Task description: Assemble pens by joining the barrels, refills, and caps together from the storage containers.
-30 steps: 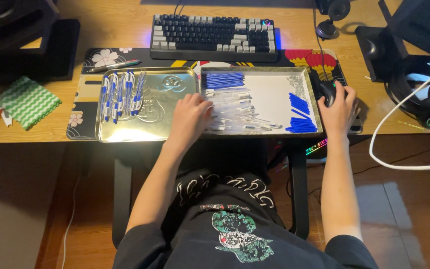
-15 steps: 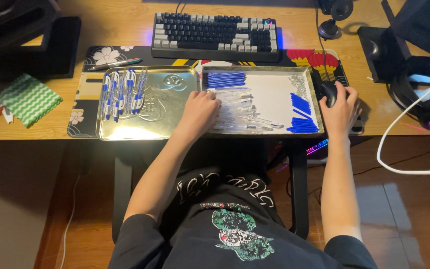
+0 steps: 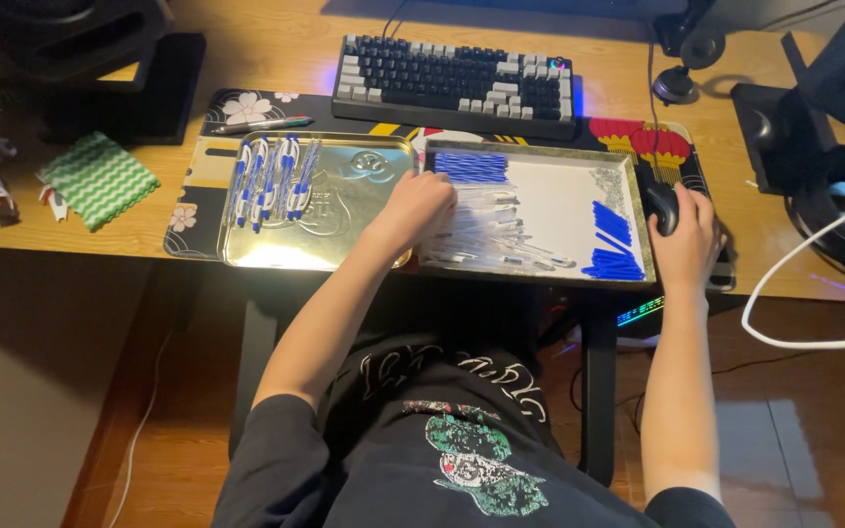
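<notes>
Left hand is curled, grip unclear, over clear barrels lying left-right, rightward of it; right hand is cupped on mouse.

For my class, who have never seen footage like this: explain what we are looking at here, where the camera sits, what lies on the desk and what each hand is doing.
There is no machine here: a seated person works with two bare hands. The single camera is worn on the person's head and looks down, so you see their arms, lap and the wooden desk from above.

On the desk lie two trays side by side. The silver tray holds a row of assembled blue and white pens. The white tray holds clear pen barrels, a bunch of blue parts at the top and more blue parts at the right. Behind them is a keyboard; at far left, a green zigzag cloth.

The left hand rests among the clear barrels; whether it grips one cannot be told. The right hand rests on a dark computer mouse.
</notes>
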